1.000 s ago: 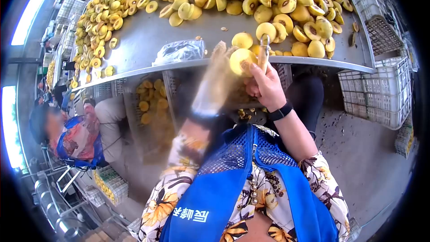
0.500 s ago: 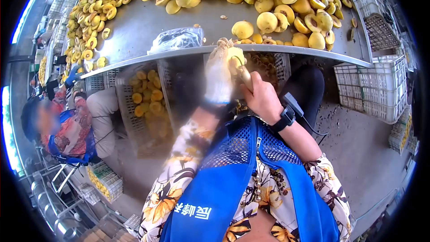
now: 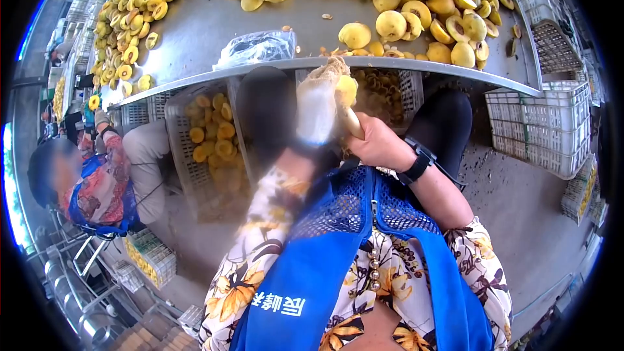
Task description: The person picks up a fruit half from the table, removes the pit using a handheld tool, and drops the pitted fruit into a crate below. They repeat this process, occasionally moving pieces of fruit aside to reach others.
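Observation:
My left hand [image 3: 317, 107], in a white knitted glove with soiled fingertips, holds a yellow peach half [image 3: 348, 91] just below the table's front edge. My right hand [image 3: 385, 145] is bare and wears a black watch. Its fingers wrap round the pale handle of a pitting tool [image 3: 353, 123]. The tool's far end meets the fruit, and its tip is hidden there. Above the hands, several cut peaches [image 3: 391, 25] lie on the metal table [image 3: 188, 36].
A crate of peach halves [image 3: 214, 133] stands below the table to the left; another crate [image 3: 389, 94] sits beneath my hands. A clear plastic bag [image 3: 257, 49] lies at the table edge. White crates [image 3: 538, 123] are stacked at right. A co-worker [image 3: 107, 182] sits at left.
The peach half has turned in my left hand, and my right hand has shifted slightly downward with the tool. At far left, the co-worker's hands have moved and a yellow fruit piece shows there.

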Available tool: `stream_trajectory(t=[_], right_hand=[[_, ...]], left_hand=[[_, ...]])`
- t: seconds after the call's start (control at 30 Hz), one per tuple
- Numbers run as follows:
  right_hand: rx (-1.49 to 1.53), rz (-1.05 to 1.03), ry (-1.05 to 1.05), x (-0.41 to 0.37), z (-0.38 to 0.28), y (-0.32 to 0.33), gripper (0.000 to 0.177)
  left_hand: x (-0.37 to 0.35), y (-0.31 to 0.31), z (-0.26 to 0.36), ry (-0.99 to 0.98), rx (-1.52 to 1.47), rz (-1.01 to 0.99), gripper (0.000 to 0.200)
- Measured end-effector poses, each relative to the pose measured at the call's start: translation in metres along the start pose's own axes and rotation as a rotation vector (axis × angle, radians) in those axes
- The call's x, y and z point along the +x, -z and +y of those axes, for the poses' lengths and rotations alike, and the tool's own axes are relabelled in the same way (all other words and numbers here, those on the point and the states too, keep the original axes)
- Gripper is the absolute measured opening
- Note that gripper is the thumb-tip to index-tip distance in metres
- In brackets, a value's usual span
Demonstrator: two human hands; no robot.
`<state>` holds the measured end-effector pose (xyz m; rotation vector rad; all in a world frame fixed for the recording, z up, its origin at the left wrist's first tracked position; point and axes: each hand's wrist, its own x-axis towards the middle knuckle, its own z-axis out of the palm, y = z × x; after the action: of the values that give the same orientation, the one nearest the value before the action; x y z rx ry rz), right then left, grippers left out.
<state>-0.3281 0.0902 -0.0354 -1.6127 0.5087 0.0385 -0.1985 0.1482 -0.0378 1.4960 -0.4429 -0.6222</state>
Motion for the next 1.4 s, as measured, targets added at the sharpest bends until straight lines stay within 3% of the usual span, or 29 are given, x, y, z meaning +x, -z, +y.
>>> stream_trajectory(t=[0.07,0.1,0.23,0.33,0.4,0.43,0.47,0.5,0.53,0.57,0.6,0.63,0.7,0.73,0.77,0.8,0.83,0.87,0.93,1.0,1.03,1.1,1.2,1.27,1.4], right_hand=[[0.222,-0.163,-0.159,-0.001,-0.010,0.006,0.014],[0.367,-0.223,-0.199,-0.001,-0.008,0.007,0.012],[0.985,-0.477,-0.300,0.007,0.019,0.004,0.008],[1.266,-0.591,-0.155,0.009,0.029,-0.004,0.009],[1.302,-0.602,-0.071,0.008,0.020,-0.002,0.009],[1.299,-0.566,-0.103,0.009,0.023,0.003,0.012],[1.198,-0.455,-0.180,0.010,0.023,0.010,0.013],[0.913,-0.352,-0.207,0.013,0.027,0.014,0.013],[0.630,-0.249,-0.230,0.015,0.032,0.018,0.013],[0.381,-0.147,-0.238,0.017,0.036,0.020,0.012],[0.133,-0.049,-0.243,0.019,0.040,0.020,0.012],[-0.120,0.037,-0.236,0.023,0.045,0.019,0.011],[0.066,0.122,-0.219,0.028,0.050,0.013,0.013],[0.126,0.167,-0.243,0.027,0.043,0.009,0.014],[0.020,0.220,-0.121,0.030,0.050,0.006,0.013],[-0.079,0.281,0.009,0.033,0.057,0.006,0.012],[-0.009,0.260,-0.049,0.028,0.050,0.011,0.017],[0.174,0.223,-0.157,0.018,0.029,0.014,0.012],[0.075,0.267,0.016,0.014,0.046,0.021,0.008],[0.225,0.246,-0.065,0.000,0.035,0.029,0.009],[0.182,0.306,-0.105,-0.006,0.028,0.029,0.010],[0.174,0.347,-0.091,-0.013,0.036,0.031,0.011],[0.123,0.375,-0.010,-0.018,0.047,0.026,0.011],[0.144,0.359,-0.020,-0.017,0.041,0.023,0.011],[0.127,0.374,-0.005,-0.015,0.032,0.023,0.013]], left_hand=[[-0.003,-0.003,0.014,0.274,-0.273,0.000,0.026],[-0.002,-0.001,0.011,0.283,-0.205,-0.024,0.028],[0.003,0.000,-0.001,0.443,-0.514,-0.099,0.027],[0.005,0.009,0.007,0.538,-0.801,0.008,0.028],[0.014,0.034,0.009,0.550,-0.934,0.284,0.029],[0.011,0.065,0.004,0.407,-1.065,0.006,0.029],[0.007,0.078,0.020,0.250,-0.859,0.323,0.028],[0.001,0.116,0.027,0.301,-0.707,0.173,0.027],[-0.005,0.145,0.031,0.214,-0.520,0.121,0.030],[0.001,0.162,0.012,0.046,0.287,0.601,0.035],[-0.003,0.173,0.025,0.163,1.011,0.554,0.035],[-0.005,0.174,0.029,-0.087,1.144,0.517,0.027],[0.006,0.166,0.028,-0.608,1.418,0.508,0.020],[0.008,0.129,0.050,-0.331,1.250,0.448,0.020],[0.020,0.111,0.039,-0.458,1.262,0.391,0.017],[0.031,0.082,0.038,-0.562,1.074,0.276,0.015],[0.050,0.055,0.033,-0.800,1.224,0.097,0.013],[0.064,0.021,0.031,-0.753,1.119,-0.011,0.010],[0.068,-0.045,0.042,-0.429,1.275,-0.087,0.015],[0.091,-0.091,0.028,-0.217,1.432,-0.232,0.021],[0.099,-0.106,0.012,-0.196,1.419,-0.183,0.024],[0.107,-0.115,0.003,-0.097,1.425,-0.193,0.024],[0.133,-0.105,-0.017,-0.197,1.182,-0.353,0.023],[0.150,-0.106,-0.053,-0.059,1.332,-0.118,0.026],[0.114,-0.076,-0.009,-0.050,1.622,-0.124,0.032]])
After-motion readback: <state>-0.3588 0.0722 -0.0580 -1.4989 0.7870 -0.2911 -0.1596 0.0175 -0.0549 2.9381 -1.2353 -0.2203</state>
